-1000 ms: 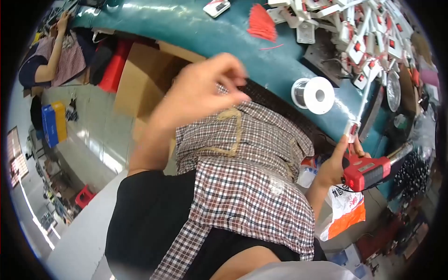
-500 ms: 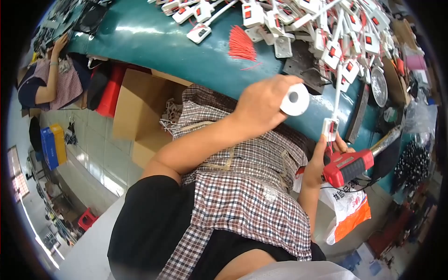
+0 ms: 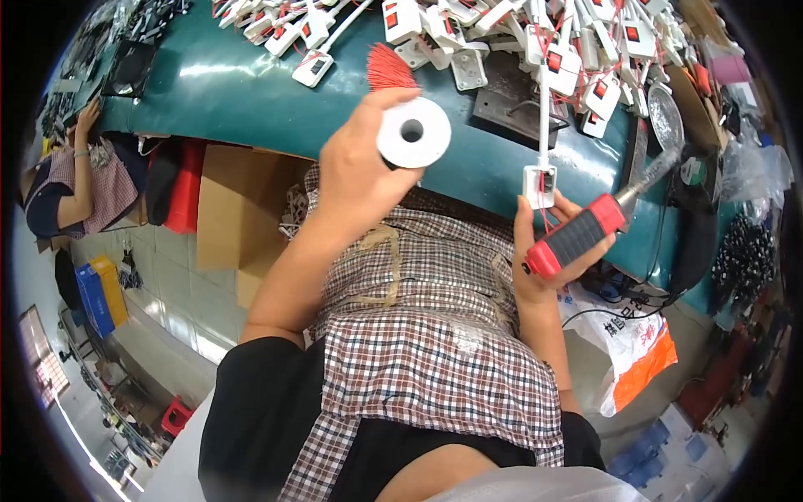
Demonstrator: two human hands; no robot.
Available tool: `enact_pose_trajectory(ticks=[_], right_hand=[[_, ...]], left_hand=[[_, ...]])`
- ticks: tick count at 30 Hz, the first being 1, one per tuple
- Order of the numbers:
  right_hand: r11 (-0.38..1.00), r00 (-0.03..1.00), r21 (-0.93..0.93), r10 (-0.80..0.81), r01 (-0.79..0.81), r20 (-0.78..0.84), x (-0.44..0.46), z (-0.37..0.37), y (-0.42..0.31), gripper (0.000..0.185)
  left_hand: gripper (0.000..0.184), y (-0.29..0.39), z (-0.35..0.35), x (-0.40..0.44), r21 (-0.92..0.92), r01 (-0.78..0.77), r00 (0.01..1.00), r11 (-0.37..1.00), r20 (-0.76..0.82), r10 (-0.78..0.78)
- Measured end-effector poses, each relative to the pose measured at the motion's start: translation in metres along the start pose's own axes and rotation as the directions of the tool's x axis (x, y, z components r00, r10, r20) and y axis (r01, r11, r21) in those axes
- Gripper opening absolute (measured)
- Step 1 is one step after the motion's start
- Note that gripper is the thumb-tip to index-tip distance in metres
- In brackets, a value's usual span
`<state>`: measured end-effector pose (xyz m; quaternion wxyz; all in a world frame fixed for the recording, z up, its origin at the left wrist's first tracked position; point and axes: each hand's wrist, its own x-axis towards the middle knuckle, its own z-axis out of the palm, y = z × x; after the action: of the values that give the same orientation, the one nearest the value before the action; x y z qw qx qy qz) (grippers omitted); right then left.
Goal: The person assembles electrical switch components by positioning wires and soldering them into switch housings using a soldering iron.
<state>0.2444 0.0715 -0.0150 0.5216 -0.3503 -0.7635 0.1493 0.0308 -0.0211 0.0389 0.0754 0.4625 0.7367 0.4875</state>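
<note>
My left hand is closed around a white spool with a dark centre hole, held above the bench's front edge. In my right hand lies a red and black soldering gun, its metal tip pointing up and right. The thumb and fingertips of that same hand are at a small white switch housing with red wires. A white rod runs from this housing towards the pile. Just beyond the spool, a bundle of red wires lies on the bench.
Many white switch housings are heaped at the back of the green bench. A dark metal block and a metal dish lie right. An open carton stands below. Another person sits far left.
The view has shifted, so bench items appear further left. My left hand has moved left with the spool, away from the right hand. The soldering gun has tilted, its tip now higher.
</note>
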Motion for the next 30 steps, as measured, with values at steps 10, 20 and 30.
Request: enact_pose_trajectory(ticks=[10,20,30], right_hand=[[0.952,0.986,-0.264,-0.128,0.153,0.107,0.014,0.016,-0.017,0.072],[0.931,0.920,0.048,0.349,-0.362,0.180,0.016,-0.034,-0.019,0.048],[0.918,0.890,0.187,0.388,-0.350,-0.239,0.050,-0.082,-0.011,0.029]], left_hand=[[0.064,0.009,0.001,-0.001,-0.035,0.042,0.991,0.999,0.131,-0.037],[0.061,0.031,0.002,0.000,-0.095,-0.108,0.989,0.990,0.093,0.116],[0.060,0.088,0.094,0.025,-0.392,-0.265,0.893,0.881,0.246,0.377]])
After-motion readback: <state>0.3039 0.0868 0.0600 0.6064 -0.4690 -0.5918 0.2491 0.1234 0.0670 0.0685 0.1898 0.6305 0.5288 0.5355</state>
